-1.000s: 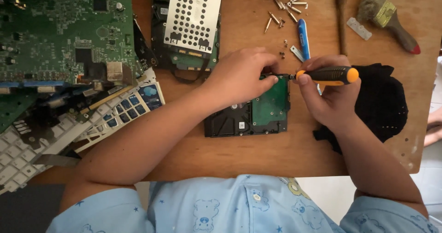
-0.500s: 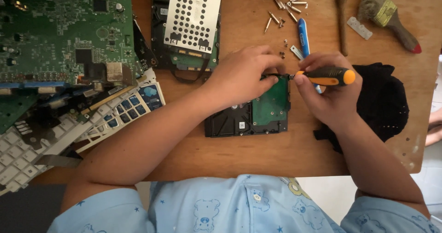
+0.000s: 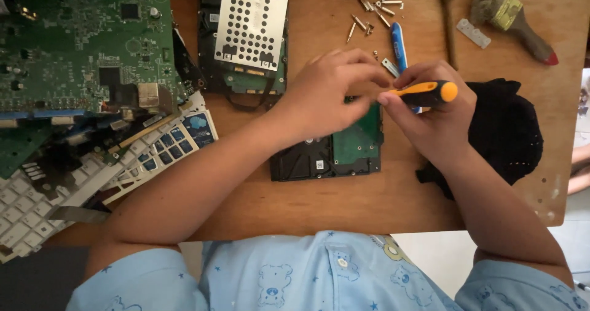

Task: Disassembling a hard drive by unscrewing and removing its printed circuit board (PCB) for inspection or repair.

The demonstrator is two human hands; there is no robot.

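We see a screwdriver [image 3: 424,93] with a glossy orange plastic handle over the hard drive's [image 3: 329,154] matt green board. The table [image 3: 319,209] is smooth bare wood; beside us, a black cloth [image 3: 507,133] looks coarse and knitted.

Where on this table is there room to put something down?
Bare wood lies along the near edge, below the hard drive, and between the perforated plate and the screws. The left is crowded with circuit boards and keyboards.

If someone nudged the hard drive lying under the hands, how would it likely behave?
The hard drive looks like a flat, rigid block, so it would probably slide on the wooden table rather than roll or tip. It seems dense for its size. Its exposed green circuit board faces up, so that face is likely fragile.
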